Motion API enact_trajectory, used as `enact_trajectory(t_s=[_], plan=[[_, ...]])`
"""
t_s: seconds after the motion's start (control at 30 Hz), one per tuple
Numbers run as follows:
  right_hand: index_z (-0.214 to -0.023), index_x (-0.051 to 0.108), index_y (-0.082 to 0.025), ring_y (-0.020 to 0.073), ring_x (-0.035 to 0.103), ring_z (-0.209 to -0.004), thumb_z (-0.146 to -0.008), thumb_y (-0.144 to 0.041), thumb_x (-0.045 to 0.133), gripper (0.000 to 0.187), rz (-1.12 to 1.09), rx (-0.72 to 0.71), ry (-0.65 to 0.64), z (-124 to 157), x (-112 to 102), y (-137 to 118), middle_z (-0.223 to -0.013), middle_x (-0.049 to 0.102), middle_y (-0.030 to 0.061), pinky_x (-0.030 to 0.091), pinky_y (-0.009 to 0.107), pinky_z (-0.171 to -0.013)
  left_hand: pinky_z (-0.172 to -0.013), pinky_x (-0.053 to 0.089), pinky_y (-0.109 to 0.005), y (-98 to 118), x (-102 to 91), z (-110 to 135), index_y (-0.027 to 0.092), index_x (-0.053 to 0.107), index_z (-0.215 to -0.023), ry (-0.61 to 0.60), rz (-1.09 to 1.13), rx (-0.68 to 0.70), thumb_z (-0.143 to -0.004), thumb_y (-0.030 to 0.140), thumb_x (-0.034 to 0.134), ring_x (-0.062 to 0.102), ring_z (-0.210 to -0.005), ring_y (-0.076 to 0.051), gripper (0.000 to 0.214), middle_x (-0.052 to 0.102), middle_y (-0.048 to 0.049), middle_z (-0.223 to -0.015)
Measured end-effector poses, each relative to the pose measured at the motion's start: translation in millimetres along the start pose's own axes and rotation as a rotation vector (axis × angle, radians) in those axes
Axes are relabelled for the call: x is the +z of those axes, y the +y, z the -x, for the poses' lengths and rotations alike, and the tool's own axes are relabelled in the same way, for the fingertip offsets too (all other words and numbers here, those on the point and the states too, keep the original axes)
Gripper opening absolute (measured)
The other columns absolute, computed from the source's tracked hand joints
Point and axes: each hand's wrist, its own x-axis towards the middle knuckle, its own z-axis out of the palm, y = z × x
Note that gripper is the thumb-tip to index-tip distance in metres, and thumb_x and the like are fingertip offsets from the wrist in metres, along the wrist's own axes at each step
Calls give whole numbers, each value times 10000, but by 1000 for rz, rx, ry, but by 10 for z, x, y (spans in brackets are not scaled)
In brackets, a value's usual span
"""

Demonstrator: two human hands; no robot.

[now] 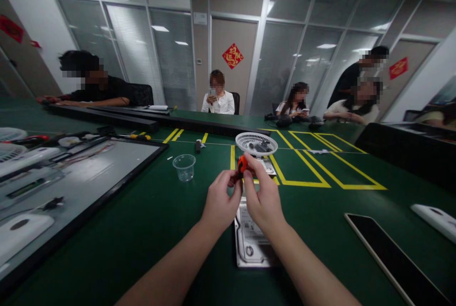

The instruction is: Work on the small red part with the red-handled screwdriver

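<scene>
My left hand point(221, 201) and my right hand point(264, 196) meet in front of me, fingers closed around a small orange-and-black object point(242, 165). Its kind is partly hidden by the fingers. Below them a silver hard drive point(249, 244) lies flat on the green table, partly covered by my right hand and forearm. Just beyond my hands is a second hard drive point(270, 166). Behind that one, a white plastic basket point(245, 150) holds small dark parts. A clear plastic cup point(184, 169) stands to the left of my hands.
At left lies a large black-framed panel point(121, 168) bearing white devices, cables and tools. A dark-screened tablet-like slab point(395, 253) and a white device point(434, 218) lie at right. Long black bars point(213, 128) cross the far side; several people sit or stand beyond.
</scene>
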Motion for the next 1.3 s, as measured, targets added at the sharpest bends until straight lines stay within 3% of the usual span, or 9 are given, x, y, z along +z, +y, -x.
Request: enact_trajectory(t_s=[0.17, 0.33, 0.53, 0.63, 0.73, 0.9, 1.1, 1.2, 1.3], plan=[[-1446, 579, -270, 223, 696, -1129, -1045, -175, 542, 413, 31, -27, 25, -12, 0, -5, -1279, 704, 99, 600, 411, -983, -802, 522, -311, -21, 1, 16, 204, 635, -1059, 31, 7, -9, -916, 139, 643, 658, -893, -189, 157, 695, -47, -1005], [-1493, 539, -269, 223, 688, -1195, -1061, -166, 492, 447, 29, -18, 11, -10, -4, -4, -1368, 688, 102, 577, 419, -1042, -821, 524, -312, -16, -1, 7, 207, 655, -1054, -19, 22, 3, -991, 170, 570, 662, -901, -185, 113, 695, -47, -988], [-1451, 573, -268, 228, 689, -1103, -1043, -194, 556, 416, 60, -32, 23, -10, -8, 2, -1246, 691, 99, 599, 413, -968, -785, 515, -301, 0, -9, 1, 200, 645, -1053, 52, -13, 15, -903, 118, 651, 633, -865, -179, 171, 670, -35, -964], [-1470, 559, -278, 238, 684, -1155, -1057, -206, 530, 420, 55, -17, 10, -7, -4, -4, -1305, 684, 105, 592, 437, -997, -783, 512, -300, 10, -18, 0, 201, 644, -988, 21, -14, 24, -951, 143, 612, 633, -850, -174, 76, 667, -31, -930], [-1481, 547, -280, 239, 687, -1191, -1071, -192, 485, 424, 29, -15, 8, -6, -2, -4, -1364, 683, 104, 581, 453, -1032, -800, 521, -306, 17, -20, 1, 201, 656, -1021, -11, 4, 33, -987, 147, 562, 653, -883, -180, 114, 687, -47, -968], [-1426, 586, -279, 234, 683, -1112, -1036, -193, 563, 399, 59, -16, 23, -19, -11, -16, -1249, 684, 95, 597, 431, -970, -797, 539, -305, -2, -12, 8, 202, 647, -1114, 41, 16, -5, -899, 130, 669, 673, -887, -186, 228, 712, -49, -1008], [-1488, 538, -274, 229, 662, -1223, -1070, -181, 485, 431, 25, -32, -3, -10, -4, -18, -1364, 667, 105, 569, 436, -1047, -827, 540, -309, -9, -8, 13, 212, 649, -1128, -17, 58, 5, -1002, 185, 566, 678, -920, -184, 153, 715, -57, -1033], [-1465, 561, -284, 232, 681, -1173, -1065, -178, 490, 420, 33, -28, 6, -19, -8, -15, -1312, 682, 100, 588, 435, -1012, -828, 540, -313, -13, -10, 14, 210, 635, -1165, 15, 41, 11, -947, 146, 622, 677, -930, -187, 227, 709, -58, -1053], [-1427, 594, -294, 238, 681, -1099, -1039, -205, 562, 400, 65, -31, 29, -29, -16, -21, -1219, 674, 94, 607, 433, -956, -785, 527, -299, -12, -17, 10, 210, 629, -1052, 38, 13, 17, -883, 107, 664, 654, -864, -178, 201, 688, -27, -959]])
